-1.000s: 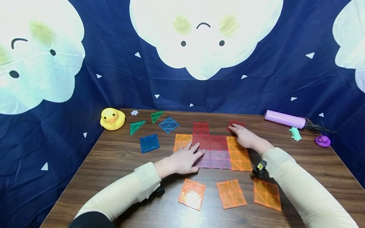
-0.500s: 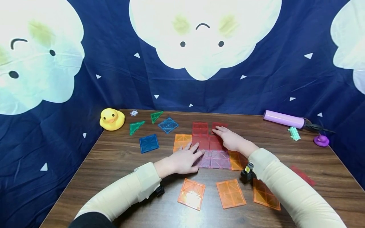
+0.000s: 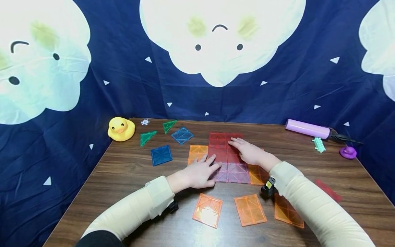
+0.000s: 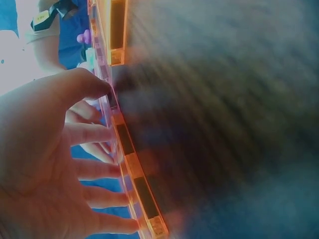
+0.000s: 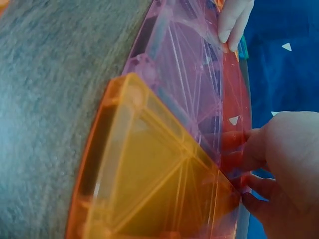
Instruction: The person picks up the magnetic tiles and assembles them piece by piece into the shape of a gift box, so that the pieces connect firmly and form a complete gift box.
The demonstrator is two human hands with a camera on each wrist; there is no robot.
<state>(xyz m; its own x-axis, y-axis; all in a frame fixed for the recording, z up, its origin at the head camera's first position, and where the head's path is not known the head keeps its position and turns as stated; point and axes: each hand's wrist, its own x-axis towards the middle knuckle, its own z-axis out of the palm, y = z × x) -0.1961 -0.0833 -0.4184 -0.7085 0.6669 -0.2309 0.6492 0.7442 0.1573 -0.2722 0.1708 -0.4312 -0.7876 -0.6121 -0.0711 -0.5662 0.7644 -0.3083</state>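
Note:
Translucent magnetic tiles lie flat in a joined block mid-table: red tiles (image 3: 217,139) at the back, purple tiles (image 3: 238,172) in front, orange tiles (image 3: 197,151) along the left and right sides. My left hand (image 3: 199,173) rests with fingers spread on the block's left side, over orange and purple tiles. Fingertips of my right hand (image 3: 250,151) touch the red tile (image 3: 237,135) at the back right, which sits flush beside its red neighbour. That hand and wrist cover part of the right-hand orange tiles (image 3: 256,175). In the right wrist view, purple and orange tiles (image 5: 164,174) meet edge to edge.
Loose orange tiles (image 3: 250,210) lie in front, and a red tile (image 3: 327,190) shows beyond the right sleeve. Blue tiles (image 3: 162,155), green triangles (image 3: 148,138) and a yellow duck (image 3: 121,129) are at left. A lilac cylinder (image 3: 308,129) and purple duck (image 3: 348,152) stand back right.
My right hand has moved left with the red tile, closing the gap to the red tile beside it. The loose red tile at right has come into view. My left hand has stayed put.

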